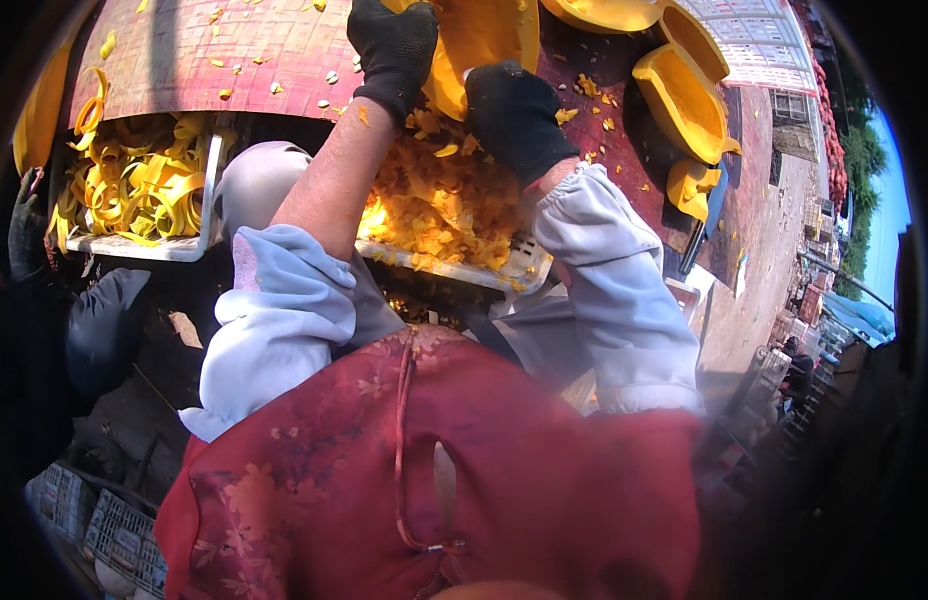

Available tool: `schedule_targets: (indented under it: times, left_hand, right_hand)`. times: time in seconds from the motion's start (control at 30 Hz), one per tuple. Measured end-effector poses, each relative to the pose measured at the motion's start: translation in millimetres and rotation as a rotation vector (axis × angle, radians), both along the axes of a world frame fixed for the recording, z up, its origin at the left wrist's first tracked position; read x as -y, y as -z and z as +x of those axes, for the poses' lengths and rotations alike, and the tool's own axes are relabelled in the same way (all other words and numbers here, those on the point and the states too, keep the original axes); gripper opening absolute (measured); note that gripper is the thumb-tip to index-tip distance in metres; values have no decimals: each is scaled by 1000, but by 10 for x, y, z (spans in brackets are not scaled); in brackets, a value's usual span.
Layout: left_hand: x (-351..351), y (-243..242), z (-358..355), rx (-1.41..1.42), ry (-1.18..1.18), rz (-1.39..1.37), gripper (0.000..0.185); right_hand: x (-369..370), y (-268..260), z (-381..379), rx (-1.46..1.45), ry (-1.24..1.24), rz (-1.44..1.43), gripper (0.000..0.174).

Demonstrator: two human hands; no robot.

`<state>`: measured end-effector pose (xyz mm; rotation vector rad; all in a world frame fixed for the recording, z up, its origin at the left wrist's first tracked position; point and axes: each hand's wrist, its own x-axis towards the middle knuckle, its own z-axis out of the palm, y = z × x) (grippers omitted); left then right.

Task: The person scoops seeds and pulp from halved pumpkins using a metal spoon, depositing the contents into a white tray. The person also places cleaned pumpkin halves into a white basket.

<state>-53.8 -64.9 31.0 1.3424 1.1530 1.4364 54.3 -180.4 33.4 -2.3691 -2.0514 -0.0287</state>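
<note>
My left hand (pixel 393 56), in a black knit glove, grips the left edge of a hollowed orange pumpkin piece (pixel 494 34) at the top of the view. My right hand (pixel 516 120), also black-gloved, is curled against the lower end of that piece. A small pale thing shows at its thumb side; whatever its fingers hold is hidden. Below both hands, a white plastic crate (pixel 464 276) is heaped with shredded pumpkin pulp (pixel 449 202). Part of the pumpkin piece is cut off by the frame's top edge.
Hollowed pumpkin halves (pixel 681 101) and a smaller chunk (pixel 691 187) lie to the right on the red tabletop (pixel 591 67). Seeds and scraps dot the surface. At left stands a crate (pixel 209 199) of curled peel strips (pixel 153 184). Another person's gloved hand (pixel 108 322) is at far left.
</note>
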Motion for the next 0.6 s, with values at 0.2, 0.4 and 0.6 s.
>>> schedule_targets:
  times: [0.2,0.4,0.6]
  left_hand:
    - [-63,752,235,133,142,-115,32]
    - [3,430,191,250,197,-404,29]
    - [0,389,159,45,356,-415,29]
  right_hand:
    - [12,-329,-75,-860,285,118,19]
    - [252,-273,-39,-599,237,-49,17]
    - [322,-478,319,-425,37,308,6]
